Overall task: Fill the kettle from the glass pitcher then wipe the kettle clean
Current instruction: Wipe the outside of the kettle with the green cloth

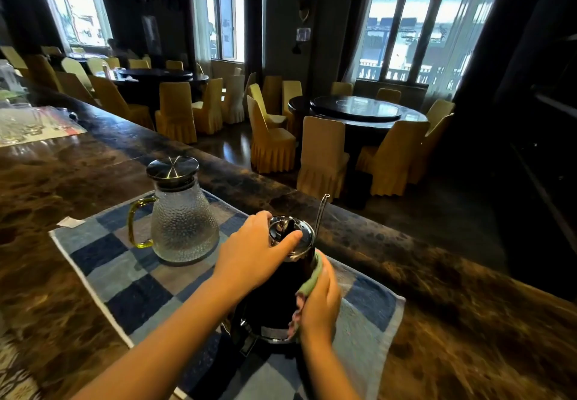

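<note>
A black kettle (274, 299) with a shiny metal lid and a thin spout stands on a blue checked cloth mat (125, 275). My left hand (256, 256) grips the kettle's lid from above, thumb across the top. My right hand (321, 299) presses a green and pink cloth (307, 284) against the kettle's right side, fingers curled round the cloth. The glass pitcher (182, 221), dimpled, with a steel lid and a yellow-green handle, stands upright on the mat to the left, apart from both hands.
The mat lies on a dark marble counter (437, 290) whose far edge runs diagonally. A tray of glassware (28, 125) sits at the far left. A small white paper scrap (70, 221) lies by the mat. Beyond are round tables and covered chairs.
</note>
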